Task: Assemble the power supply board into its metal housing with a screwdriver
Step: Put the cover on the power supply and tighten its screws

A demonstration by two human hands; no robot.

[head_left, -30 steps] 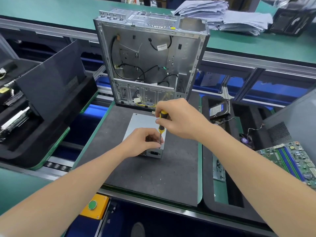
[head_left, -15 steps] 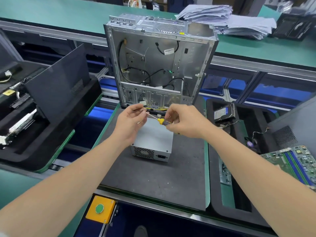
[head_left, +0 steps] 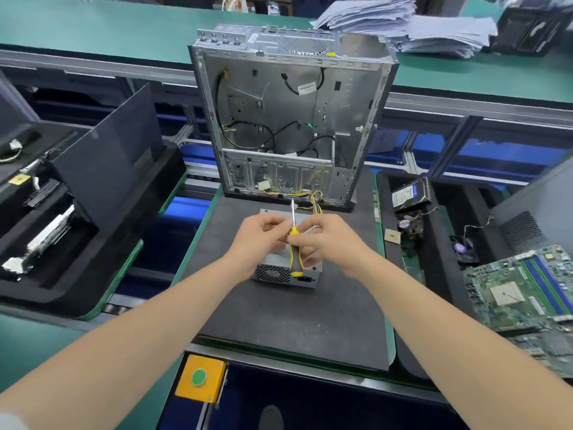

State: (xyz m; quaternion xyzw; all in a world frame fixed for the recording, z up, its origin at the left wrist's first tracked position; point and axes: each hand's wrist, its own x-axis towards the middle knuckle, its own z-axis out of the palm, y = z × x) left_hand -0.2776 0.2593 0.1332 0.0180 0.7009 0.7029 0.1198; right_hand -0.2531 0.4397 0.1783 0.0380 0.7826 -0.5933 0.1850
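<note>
Power supply (head_left: 273,274) sits on mat (head_left: 279,321) directly under both hands, grille face toward the person. Right hand (head_left: 328,243) grips screwdriver (head_left: 294,259) by the handle. Left hand (head_left: 257,240) curls fingers at the shaft; pinching it or a screw, cannot tell. Screwdriver long axis runs near-to-far, tip away. Metal housing (head_left: 291,119) stands upright, open side facing, just beyond both hands, about equally near each.

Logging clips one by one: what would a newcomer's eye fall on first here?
The open metal case stands upright at centre back. In front of it, the left hand and right hand hold a yellow-black screwdriver, tip toward the case, above the power supply on the dark mat. A green motherboard lies at far right.
</note>
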